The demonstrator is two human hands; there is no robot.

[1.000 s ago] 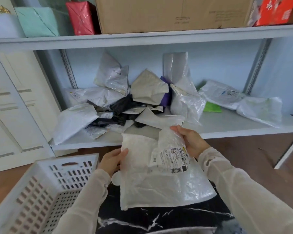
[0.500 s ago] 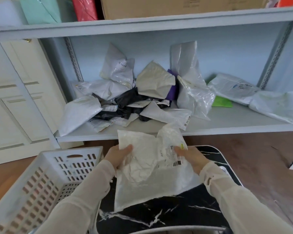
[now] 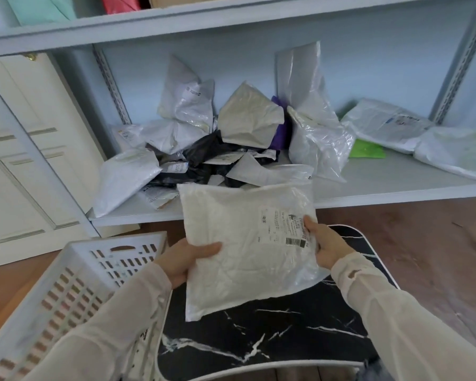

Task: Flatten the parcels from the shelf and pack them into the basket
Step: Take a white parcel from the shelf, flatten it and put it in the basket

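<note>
Parcel (image 3: 245, 248): white, label up, over the tabletop's (image 3: 259, 339) far edge.
Left hand (image 3: 187, 259): I grip its left edge, thumb on top.
Right hand (image 3: 324, 243): I pinch its right edge.
Basket (image 3: 66, 284): white, at the tabletop's left edge.
Shelf (image 3: 396, 185): beyond, holding a heap of crumpled bags (image 3: 217, 149).

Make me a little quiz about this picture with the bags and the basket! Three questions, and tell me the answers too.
1. True or false: the left hand and the right hand both hold the white parcel.
2. Where is the basket? A) on the shelf B) left of the black table C) on top of the parcel
3. Fill in: the printed label is nearest the ____ hand.
Key: 1 true; 2 B; 3 right.
</note>
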